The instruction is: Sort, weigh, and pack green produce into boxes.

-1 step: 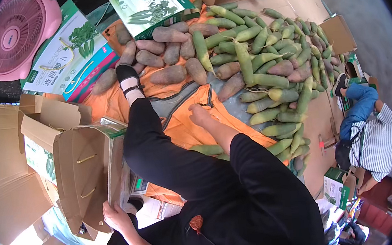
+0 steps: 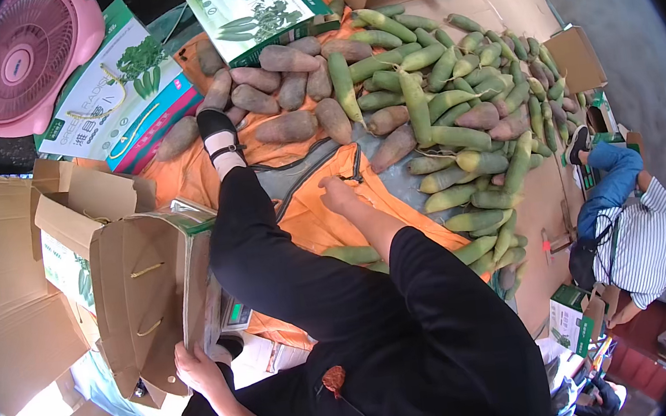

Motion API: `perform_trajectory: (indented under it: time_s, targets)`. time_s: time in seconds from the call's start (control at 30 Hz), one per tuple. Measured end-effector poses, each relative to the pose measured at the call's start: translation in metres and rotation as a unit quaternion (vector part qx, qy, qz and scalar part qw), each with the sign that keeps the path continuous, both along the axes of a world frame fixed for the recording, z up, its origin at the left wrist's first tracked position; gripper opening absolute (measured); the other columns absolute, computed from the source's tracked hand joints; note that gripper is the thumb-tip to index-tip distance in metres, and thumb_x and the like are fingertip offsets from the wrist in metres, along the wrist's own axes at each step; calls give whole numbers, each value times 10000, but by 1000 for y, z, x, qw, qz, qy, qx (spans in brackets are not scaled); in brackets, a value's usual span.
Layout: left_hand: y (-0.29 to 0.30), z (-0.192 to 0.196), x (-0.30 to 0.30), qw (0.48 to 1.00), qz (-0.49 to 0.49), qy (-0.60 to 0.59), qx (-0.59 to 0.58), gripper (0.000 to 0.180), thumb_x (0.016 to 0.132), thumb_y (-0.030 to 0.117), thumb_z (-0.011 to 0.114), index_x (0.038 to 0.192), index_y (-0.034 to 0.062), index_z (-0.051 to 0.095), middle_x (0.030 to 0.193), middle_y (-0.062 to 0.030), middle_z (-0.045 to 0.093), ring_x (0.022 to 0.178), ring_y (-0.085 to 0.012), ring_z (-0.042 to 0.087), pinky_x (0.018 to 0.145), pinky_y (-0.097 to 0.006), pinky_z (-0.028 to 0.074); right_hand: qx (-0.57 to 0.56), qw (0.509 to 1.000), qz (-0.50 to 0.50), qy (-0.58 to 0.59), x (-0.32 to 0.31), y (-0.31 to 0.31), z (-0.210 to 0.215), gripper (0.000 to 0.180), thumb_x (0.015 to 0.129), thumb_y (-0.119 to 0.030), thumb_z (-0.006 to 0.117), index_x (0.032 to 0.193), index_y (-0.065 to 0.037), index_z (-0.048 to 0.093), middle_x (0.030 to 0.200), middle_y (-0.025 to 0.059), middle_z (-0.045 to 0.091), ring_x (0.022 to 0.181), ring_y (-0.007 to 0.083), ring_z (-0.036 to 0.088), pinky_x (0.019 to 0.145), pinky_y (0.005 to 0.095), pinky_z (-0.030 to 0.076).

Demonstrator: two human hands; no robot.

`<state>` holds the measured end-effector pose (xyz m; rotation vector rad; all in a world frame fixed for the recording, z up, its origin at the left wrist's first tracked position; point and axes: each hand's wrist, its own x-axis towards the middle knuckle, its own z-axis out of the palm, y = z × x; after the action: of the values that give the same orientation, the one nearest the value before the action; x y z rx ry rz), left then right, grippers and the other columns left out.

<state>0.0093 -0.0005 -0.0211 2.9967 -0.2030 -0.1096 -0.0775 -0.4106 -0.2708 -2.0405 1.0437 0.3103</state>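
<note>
A pink fan (image 2: 24, 58) stands at far left. Beside it lie printed flat boxes (image 2: 119, 101), and another printed box (image 2: 257, 7) sits farther right. Green and purple-brown radishes (image 2: 436, 106) are heaped across the far side of an orange cloth (image 2: 314, 218). At right, a person in a striped shirt (image 2: 641, 243) crouches near small cartons (image 2: 575, 57).

My trousers (image 2: 274, 264) are black. At twelve o'clock, green radishes (image 2: 453, 104) and brown-purple ones (image 2: 287, 90) lie on an orange cloth (image 2: 190, 179); at ten, a pink fan (image 2: 24, 58); at three, a striped shirt (image 2: 641, 243).
</note>
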Motion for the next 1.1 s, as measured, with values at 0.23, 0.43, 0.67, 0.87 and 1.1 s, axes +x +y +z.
perform_trajectory:
  time_s: [0.23,0.43,0.67,0.87,1.1]
  targets:
    - [11,-3,-5,1000,-6,-14,-14,214,819,96,605,971,-48,560,867,-244,605,822,-424,579,709,-492,436,-24,987,-158,-10,14,-40,-2,354,752,-77,621,1106,-67,621,1129,172,602,1057,312,582,897,381,466]
    - [8,-2,-2,1000,-2,6,1,278,839,108,603,1044,-71,545,907,-266,607,856,-429,591,739,-472,449,-74,971,-226,-8,-40,-85,3,247,742,-137,643,981,-87,681,942,168,673,923,325,637,820,383,499]
    - [10,-11,2,1000,-7,-8,6,327,836,105,621,1091,-86,548,942,-271,622,875,-422,608,761,-461,469,-173,949,-258,55,-172,-116,2,166,768,-125,583,895,-74,676,937,180,671,903,328,643,803,406,504]
    - [17,-11,3,1000,-16,-21,1,256,824,79,592,1024,-73,542,934,-284,602,867,-436,592,768,-462,461,-312,913,-204,164,-226,-145,60,193,764,-100,587,946,-125,646,980,101,630,975,318,586,809,412,484]
    - [0,-1,2,999,7,22,31,367,812,171,609,1088,-62,546,1000,-300,604,934,-461,579,808,-485,442,-364,889,65,268,-208,-198,100,358,825,-111,531,1177,-173,544,1126,21,558,1140,209,476,891,436,396]
